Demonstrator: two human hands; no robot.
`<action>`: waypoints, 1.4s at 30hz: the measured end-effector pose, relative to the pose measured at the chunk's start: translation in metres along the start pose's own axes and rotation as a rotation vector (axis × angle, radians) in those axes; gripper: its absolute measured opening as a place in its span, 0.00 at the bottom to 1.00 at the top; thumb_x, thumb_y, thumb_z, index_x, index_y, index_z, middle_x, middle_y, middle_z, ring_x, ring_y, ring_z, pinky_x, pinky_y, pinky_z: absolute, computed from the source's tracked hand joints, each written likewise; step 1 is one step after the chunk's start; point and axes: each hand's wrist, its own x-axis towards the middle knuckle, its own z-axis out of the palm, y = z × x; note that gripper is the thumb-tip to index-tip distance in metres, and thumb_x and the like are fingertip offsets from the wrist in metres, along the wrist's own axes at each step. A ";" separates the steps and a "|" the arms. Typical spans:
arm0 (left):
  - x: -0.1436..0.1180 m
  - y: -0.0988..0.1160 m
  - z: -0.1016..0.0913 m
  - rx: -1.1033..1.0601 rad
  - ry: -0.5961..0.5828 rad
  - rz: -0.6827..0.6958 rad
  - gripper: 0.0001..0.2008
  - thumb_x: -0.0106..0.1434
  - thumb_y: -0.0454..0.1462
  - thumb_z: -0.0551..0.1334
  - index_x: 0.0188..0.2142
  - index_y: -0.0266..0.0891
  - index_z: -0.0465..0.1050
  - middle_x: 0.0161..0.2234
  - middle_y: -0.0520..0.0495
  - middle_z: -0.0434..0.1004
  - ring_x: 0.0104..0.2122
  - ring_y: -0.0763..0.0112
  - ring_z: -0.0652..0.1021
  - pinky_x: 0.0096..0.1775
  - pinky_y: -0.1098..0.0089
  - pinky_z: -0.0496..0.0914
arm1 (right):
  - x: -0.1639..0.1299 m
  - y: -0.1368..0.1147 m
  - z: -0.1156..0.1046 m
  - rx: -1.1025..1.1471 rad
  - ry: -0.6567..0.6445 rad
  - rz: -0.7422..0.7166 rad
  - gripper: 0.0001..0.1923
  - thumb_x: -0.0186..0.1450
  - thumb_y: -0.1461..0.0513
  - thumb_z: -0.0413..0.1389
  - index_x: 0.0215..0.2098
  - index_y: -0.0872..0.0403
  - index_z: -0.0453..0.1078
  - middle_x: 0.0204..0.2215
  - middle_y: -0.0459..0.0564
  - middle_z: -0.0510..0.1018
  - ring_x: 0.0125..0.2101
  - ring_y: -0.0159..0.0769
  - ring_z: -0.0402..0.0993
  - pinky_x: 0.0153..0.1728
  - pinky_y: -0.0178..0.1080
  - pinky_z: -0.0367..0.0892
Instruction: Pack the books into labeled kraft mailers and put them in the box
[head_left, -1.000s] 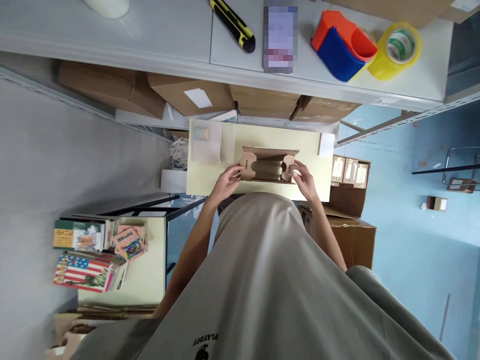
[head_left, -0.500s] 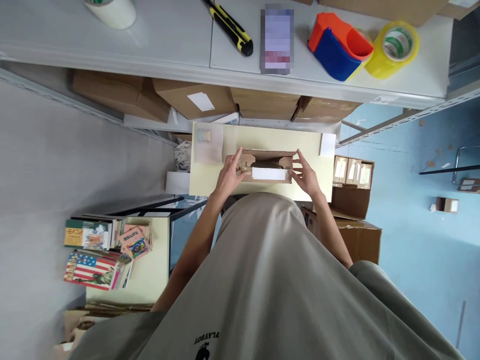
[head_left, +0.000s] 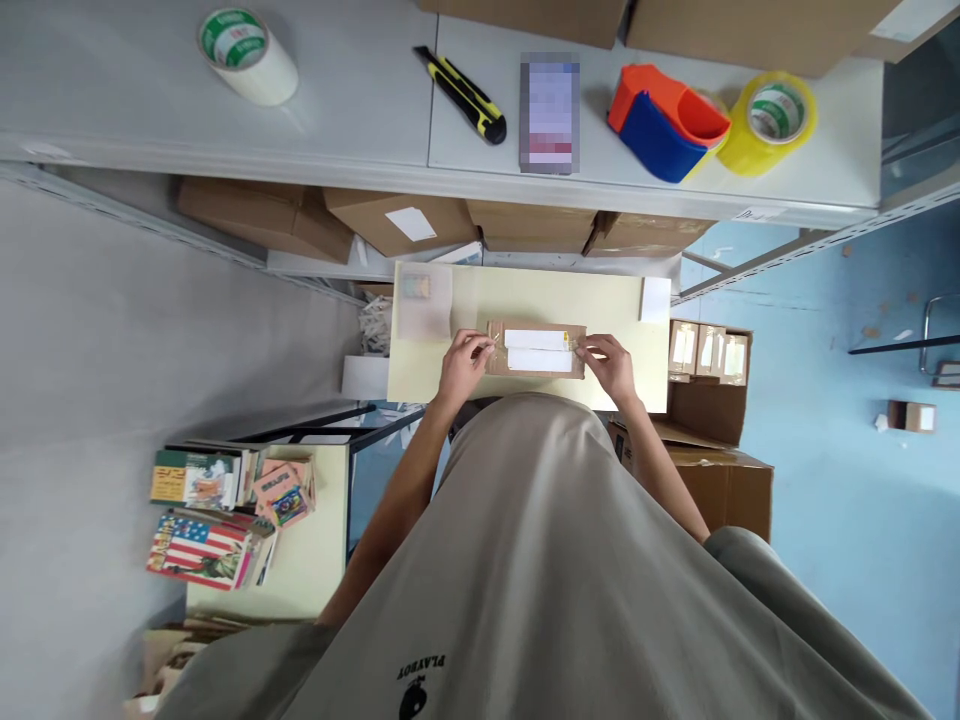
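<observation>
A small flat cardboard box [head_left: 536,374] lies on the pale yellow table, its top flaps folded down to meet along a lengthwise seam. White paper labels [head_left: 538,359] cover the middle of both flaps. My left hand [head_left: 462,366] is closed at the box's left end, thumb and fingers pinched together by the seam. At the right end my right hand [head_left: 609,366] is closed likewise, fingertips on the edge of the top. Shiny bits, seemingly clear tape, show at both ends; whether the fingertips pinch them is too small to tell.
On the grey shelf [head_left: 360,100] ahead lie a white tape roll [head_left: 255,65], a utility knife [head_left: 465,97], a blurred flat item [head_left: 550,115], a red-and-blue tape dispenser [head_left: 667,120] and a yellow tape roll [head_left: 772,120]. Books [head_left: 199,550] are stacked left; open cartons [head_left: 712,490] stand right.
The box's top, open before, is folded down now. Both hands have gone from spread fingers along its sides to pinched fingers at its ends. The view has shifted slightly.
</observation>
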 end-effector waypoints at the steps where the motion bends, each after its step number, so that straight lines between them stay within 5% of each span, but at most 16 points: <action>1: 0.001 0.000 0.000 0.013 0.002 -0.004 0.07 0.81 0.38 0.65 0.49 0.45 0.85 0.55 0.43 0.80 0.51 0.60 0.87 0.56 0.59 0.86 | 0.000 0.000 0.001 0.011 0.005 0.005 0.36 0.70 0.26 0.65 0.45 0.48 0.88 0.55 0.58 0.87 0.48 0.50 0.90 0.51 0.57 0.93; 10: -0.005 0.011 -0.004 0.052 0.008 0.024 0.12 0.83 0.39 0.64 0.58 0.47 0.86 0.57 0.42 0.83 0.53 0.60 0.87 0.61 0.59 0.84 | -0.004 -0.010 -0.001 -0.086 -0.007 -0.004 0.38 0.77 0.28 0.58 0.61 0.46 0.86 0.61 0.61 0.85 0.53 0.55 0.91 0.49 0.56 0.93; 14: -0.008 0.010 -0.006 0.078 0.005 0.052 0.14 0.83 0.40 0.64 0.59 0.46 0.87 0.58 0.40 0.81 0.58 0.56 0.86 0.65 0.55 0.82 | -0.003 -0.011 -0.003 -0.113 -0.027 -0.018 0.35 0.77 0.29 0.59 0.57 0.46 0.89 0.62 0.60 0.85 0.51 0.52 0.91 0.49 0.56 0.93; 25: -0.006 0.010 0.002 0.059 0.003 -0.020 0.09 0.77 0.34 0.66 0.48 0.45 0.88 0.56 0.42 0.84 0.45 0.63 0.87 0.56 0.59 0.86 | -0.004 -0.003 0.005 -0.083 0.026 0.045 0.29 0.74 0.33 0.65 0.44 0.47 0.91 0.58 0.58 0.87 0.45 0.48 0.90 0.48 0.57 0.93; 31: -0.002 0.002 0.007 -0.040 -0.001 -0.036 0.09 0.74 0.31 0.66 0.47 0.43 0.86 0.54 0.41 0.81 0.48 0.61 0.87 0.55 0.59 0.87 | -0.001 -0.003 0.010 -0.064 0.054 0.086 0.27 0.72 0.35 0.68 0.43 0.48 0.90 0.57 0.59 0.88 0.43 0.48 0.89 0.47 0.56 0.92; 37: -0.003 -0.014 0.013 -0.128 -0.009 -0.040 0.07 0.78 0.35 0.66 0.51 0.42 0.83 0.56 0.41 0.77 0.52 0.62 0.85 0.57 0.59 0.86 | -0.001 0.006 0.010 0.014 0.049 0.116 0.28 0.69 0.34 0.70 0.44 0.49 0.90 0.56 0.59 0.88 0.49 0.50 0.88 0.57 0.58 0.90; 42: -0.002 -0.020 0.014 -0.167 0.001 -0.082 0.08 0.78 0.42 0.67 0.49 0.42 0.83 0.54 0.41 0.78 0.45 0.65 0.85 0.55 0.59 0.86 | 0.000 0.015 0.005 0.202 -0.039 0.211 0.34 0.61 0.31 0.74 0.46 0.48 0.89 0.59 0.57 0.87 0.50 0.49 0.88 0.50 0.55 0.93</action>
